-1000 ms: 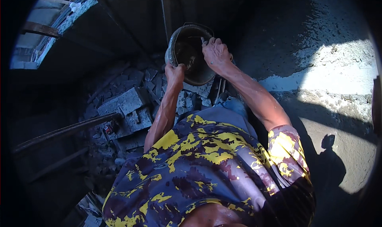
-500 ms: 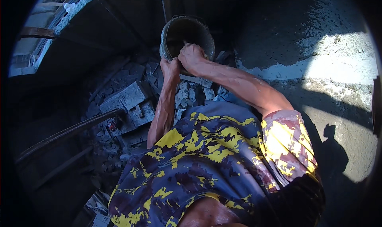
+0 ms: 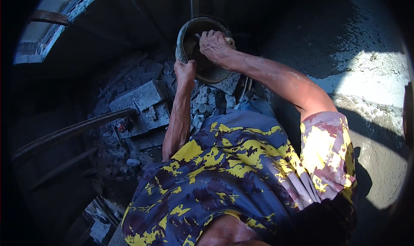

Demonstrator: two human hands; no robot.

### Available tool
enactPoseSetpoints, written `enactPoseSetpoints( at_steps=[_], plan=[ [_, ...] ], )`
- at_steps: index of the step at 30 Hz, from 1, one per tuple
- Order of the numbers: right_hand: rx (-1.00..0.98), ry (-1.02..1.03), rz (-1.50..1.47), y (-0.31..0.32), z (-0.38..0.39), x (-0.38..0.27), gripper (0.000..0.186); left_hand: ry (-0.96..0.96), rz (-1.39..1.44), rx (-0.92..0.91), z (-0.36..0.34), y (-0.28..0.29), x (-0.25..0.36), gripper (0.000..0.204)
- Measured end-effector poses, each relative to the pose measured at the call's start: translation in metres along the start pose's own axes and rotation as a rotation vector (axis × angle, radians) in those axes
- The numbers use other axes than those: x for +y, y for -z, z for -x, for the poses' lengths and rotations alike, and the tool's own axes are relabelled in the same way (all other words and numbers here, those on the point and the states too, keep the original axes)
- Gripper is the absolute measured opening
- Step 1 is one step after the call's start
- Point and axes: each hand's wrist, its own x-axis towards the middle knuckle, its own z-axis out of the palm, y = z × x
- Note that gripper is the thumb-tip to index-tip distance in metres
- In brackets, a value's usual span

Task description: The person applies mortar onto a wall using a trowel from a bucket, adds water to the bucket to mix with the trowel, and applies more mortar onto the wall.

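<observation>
A round, mortar-crusted bucket (image 3: 180, 43) is held tilted in front of me, its mouth facing me. My left hand (image 3: 185, 72) grips its near left rim, thumb over the edge. In the mouth of the bucket, my right hand (image 3: 215, 47) is closed with its knuckles up. Something pale pokes out on both sides of that fist, but its kind is hidden by the fingers. The bucket's inside is dark, with greyish residue on the wall.
Broken blocks (image 3: 140, 98) and rubble lie below and left of the bucket. A long curved bar (image 3: 73, 129) crosses the left side. At right stands a partly sunlit plastered wall (image 3: 375, 73). A thin cord (image 3: 191, 2) runs upward behind the bucket.
My right hand has moved from the near left rim, beside my left hand, to the right across the bucket's mouth. The left hand keeps its hold on the rim.
</observation>
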Motion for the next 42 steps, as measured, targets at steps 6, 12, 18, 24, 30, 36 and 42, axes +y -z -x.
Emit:
enactPoseSetpoints(
  at_steps=[6, 12, 18, 24, 30, 36, 42],
  plan=[
    [-0.322, -0.137, -0.429, -0.033, 0.015, 0.01, 0.021, -0.031, 0.049, -0.045, -0.002, -0.001, 0.019, 0.046],
    [-0.179, -0.075, -0.845, -0.03, 0.049, 0.014, 0.016, -0.078, 0.182, -0.002, 0.015, -0.01, 0.009, 0.043],
    [-0.326, -0.085, -0.656, -0.038, 0.05, 0.033, 0.015, -0.089, 0.165, -0.044, 0.011, -0.008, -0.001, 0.045],
    [-0.364, -0.091, -0.801, -0.035, 0.048, 0.029, 0.022, -0.117, 0.055, -0.073, 0.009, -0.025, 0.015, 0.047],
    [-0.356, -0.133, -0.762, -0.024, 0.043, 0.048, 0.018, -0.122, 0.107, -0.035, 0.009, -0.018, 0.004, 0.045],
    [-0.017, -0.184, -0.243, -0.026, 0.024, 0.085, 0.015, -0.108, -0.121, -0.026, 0.0, -0.026, 0.013, 0.051],
    [-0.389, -0.165, -0.81, -0.07, 0.04, 0.082, 0.02, -0.256, -0.253, -0.117, 0.008, -0.027, 0.045, 0.056]
  ],
)
